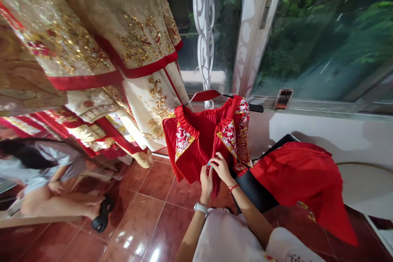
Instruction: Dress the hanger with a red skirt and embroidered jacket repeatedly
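A red jacket (190,163) with gold-and-silver embroidered panels hangs in front of me on a dark hanger (208,95), its front parted at the neck. At its lower front, my left hand (206,178), with a pale watch at the wrist, pinches the cloth edge. My right hand (221,168), a red string bracelet on its wrist, meets it from the right, its thumb and forefinger closed at the same spot. Tiny turquoise spots show by the fingertips; I cannot make out what they are. The exact bit of edge between the fingers is hidden.
Long cream robes (138,37) with gold sequins hang at left. Red cloth (294,172) is draped over a black chair (256,190) at right. A seated person (52,172) is at the lower left. A white scrolled metal stand (204,28) rises before the window (322,41).
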The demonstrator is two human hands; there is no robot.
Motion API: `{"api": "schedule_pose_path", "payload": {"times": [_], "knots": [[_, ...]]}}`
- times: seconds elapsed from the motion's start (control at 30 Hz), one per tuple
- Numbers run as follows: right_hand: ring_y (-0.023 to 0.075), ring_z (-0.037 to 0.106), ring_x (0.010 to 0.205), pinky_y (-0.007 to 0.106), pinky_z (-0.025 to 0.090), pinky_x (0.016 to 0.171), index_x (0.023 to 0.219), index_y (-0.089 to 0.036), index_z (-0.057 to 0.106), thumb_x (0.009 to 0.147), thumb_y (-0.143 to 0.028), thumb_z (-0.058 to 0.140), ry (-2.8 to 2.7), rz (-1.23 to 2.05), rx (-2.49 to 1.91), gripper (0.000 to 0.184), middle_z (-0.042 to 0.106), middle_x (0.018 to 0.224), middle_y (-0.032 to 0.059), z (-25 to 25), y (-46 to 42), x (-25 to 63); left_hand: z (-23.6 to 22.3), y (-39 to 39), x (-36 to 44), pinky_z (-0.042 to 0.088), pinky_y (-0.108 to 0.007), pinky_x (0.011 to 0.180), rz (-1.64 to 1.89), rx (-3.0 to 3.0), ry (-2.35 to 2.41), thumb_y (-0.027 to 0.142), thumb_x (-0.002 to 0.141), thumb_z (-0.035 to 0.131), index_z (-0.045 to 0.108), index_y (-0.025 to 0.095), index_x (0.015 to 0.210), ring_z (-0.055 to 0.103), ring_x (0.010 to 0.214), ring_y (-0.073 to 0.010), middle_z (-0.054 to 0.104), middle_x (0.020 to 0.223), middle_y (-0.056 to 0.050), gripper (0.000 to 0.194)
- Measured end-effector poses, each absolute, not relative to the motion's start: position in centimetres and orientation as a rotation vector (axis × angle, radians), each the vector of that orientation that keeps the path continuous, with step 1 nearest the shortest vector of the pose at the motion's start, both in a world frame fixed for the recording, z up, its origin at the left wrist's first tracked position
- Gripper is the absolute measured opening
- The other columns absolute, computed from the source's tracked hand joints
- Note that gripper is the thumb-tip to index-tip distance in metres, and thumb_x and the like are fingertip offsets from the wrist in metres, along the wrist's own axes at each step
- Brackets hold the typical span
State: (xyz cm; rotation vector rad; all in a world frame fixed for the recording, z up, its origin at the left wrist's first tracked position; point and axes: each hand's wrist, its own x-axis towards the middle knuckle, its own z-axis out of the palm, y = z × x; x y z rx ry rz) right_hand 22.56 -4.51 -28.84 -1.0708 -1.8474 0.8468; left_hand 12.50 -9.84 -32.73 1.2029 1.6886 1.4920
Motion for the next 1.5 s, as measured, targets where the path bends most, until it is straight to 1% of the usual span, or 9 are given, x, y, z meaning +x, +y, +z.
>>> {"api": "schedule_pose_path", "payload": {"times": [0.3,0.4,0.5,0.63,0.73,0.93,1.13,1.27,1.5], "knots": [[0.0262,0.053,0.114,0.048,0.046,0.105,0.093,-0.022,0.066,0.096,-0.021,0.052,-1.657,0.524,-1.093,0.014,0.050,0.120,0.0110,-25.6,-4.0,20.1,-32.2,-11.4,11.3,0.050,-0.039,0.079,1.358,1.394,1.977,0.022,0.092,0.044,0.060,0.021,0.083,0.061,0.082,-0.0241,0.064,0.088,-0.009,0.019],[0.0281,0.050,0.122,0.051,0.043,0.109,0.094,-0.023,0.068,0.096,-0.024,0.054,-1.704,0.486,-1.058,0.013,0.048,0.123,0.0107,-23.9,-3.8,20.1,-30.9,-11.6,11.1,0.050,-0.043,0.085,1.397,1.437,2.043,0.026,0.090,0.050,0.062,0.021,0.096,0.060,0.093,-0.0268,0.063,0.100,-0.010,0.013],[0.0306,0.044,0.131,0.053,0.040,0.111,0.093,-0.024,0.070,0.095,-0.024,0.055,-1.694,0.458,-1.063,0.015,0.045,0.132,0.0114,-23.6,-4.7,20.3,-28.6,-10.7,11.1,0.047,-0.045,0.093,1.498,1.502,2.072,0.029,0.086,0.060,0.058,0.019,0.115,0.058,0.104,-0.0295,0.060,0.114,-0.013,0.031],[0.0328,0.042,0.135,0.056,0.039,0.113,0.094,-0.024,0.071,0.096,-0.023,0.053,-1.668,0.395,-1.101,0.018,0.041,0.138,0.0122,-24.3,-6.3,20.4,-25.8,-8.8,11.2,0.044,-0.043,0.086,1.307,1.678,2.055,0.022,0.088,0.054,0.062,0.021,0.096,0.058,0.093,-0.0298,0.066,0.097,-0.011,0.011],[0.0324,0.042,0.135,0.056,0.039,0.113,0.096,-0.023,0.069,0.097,-0.025,0.052,-1.667,0.335,-1.141,0.017,0.041,0.138,0.0121,-24.9,-6.7,20.5,-25.4,-8.5,11.4,0.041,-0.039,0.079,1.209,1.726,2.025,0.019,0.094,0.045,0.061,0.022,0.083,0.059,0.082,-0.0270,0.068,0.086,-0.009,0.020],[0.0308,0.042,0.131,0.055,0.041,0.110,0.094,-0.023,0.067,0.098,-0.024,0.049,-1.631,0.234,-1.157,0.018,0.040,0.135,0.0120,-24.4,-5.5,19.8,-25.9,-9.6,11.3,0.037,-0.035,0.075,1.227,1.702,2.023,0.018,0.095,0.040,0.062,0.021,0.083,0.061,0.074,-0.0230,0.069,0.078,-0.006,0.025],[0.0309,0.045,0.118,0.056,0.035,0.107,0.090,-0.023,0.071,0.097,-0.030,0.052,-1.475,0.112,-1.190,0.021,0.046,0.122,0.0114,-18.5,-1.7,19.0,-23.8,-9.3,11.3,0.036,-0.034,0.071,1.317,1.672,2.005,0.021,0.096,0.042,0.056,0.022,0.073,0.055,0.065,-0.0216,0.064,0.071,-0.005,0.026],[0.0297,0.045,0.122,0.053,0.033,0.108,0.088,-0.023,0.069,0.097,-0.030,0.054,-1.488,0.008,-1.143,0.019,0.047,0.128,0.0104,-15.1,0.7,19.0,-22.2,-9.7,12.1,0.038,-0.035,0.074,1.406,1.643,1.979,0.024,0.098,0.042,0.055,0.023,0.074,0.055,0.067,-0.0220,0.062,0.070,-0.004,0.027],[0.0310,0.045,0.126,0.053,0.033,0.108,0.086,-0.022,0.065,0.096,-0.032,0.052,-1.534,0.049,-1.126,0.019,0.048,0.134,0.0108,-15.0,0.9,19.2,-21.2,-10.9,13.4,0.038,-0.030,0.065,1.372,1.414,1.824,0.030,0.100,0.039,0.054,0.022,0.074,0.054,0.063,-0.0191,0.061,0.070,-0.004,0.031]]}}
